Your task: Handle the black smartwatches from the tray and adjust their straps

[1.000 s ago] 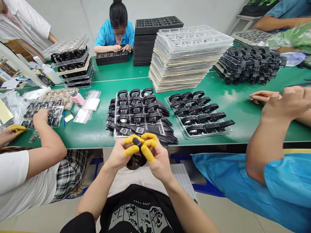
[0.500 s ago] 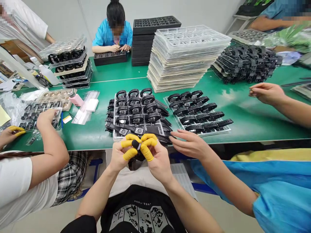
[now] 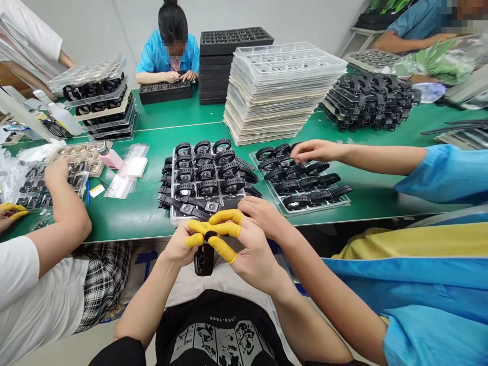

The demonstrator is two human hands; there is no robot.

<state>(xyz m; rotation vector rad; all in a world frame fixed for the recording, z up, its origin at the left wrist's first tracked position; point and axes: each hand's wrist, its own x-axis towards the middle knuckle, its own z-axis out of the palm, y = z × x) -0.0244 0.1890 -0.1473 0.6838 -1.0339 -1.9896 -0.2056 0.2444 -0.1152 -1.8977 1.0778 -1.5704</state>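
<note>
Between my hands, just in front of the table edge, hangs a black smartwatch (image 3: 204, 260) with its strap upward. My left hand (image 3: 183, 245) pinches the strap from the left, yellow finger cots on its fingertips. From the other side my right hand (image 3: 247, 249), also in yellow finger cots, grips the strap near its end. Fingers partly hide the strap. Just beyond my hands is a clear tray (image 3: 176, 213) of black watches, their straps mostly looped, with two lying flat in the front row.
At right, a co-worker's hands (image 3: 316, 151) reach over a second watch tray (image 3: 280, 206) and beside my right hand. Behind stand a tall stack of clear trays (image 3: 267, 101) and black foam trays (image 3: 213, 76). A pink bottle (image 3: 110, 156) stands left; another co-worker's arm (image 3: 68, 198) works there.
The smartwatch now hangs in plain view below my fingers. The right-hand co-worker's far hand has moved left over the second tray, and their near hand has come in beside mine.
</note>
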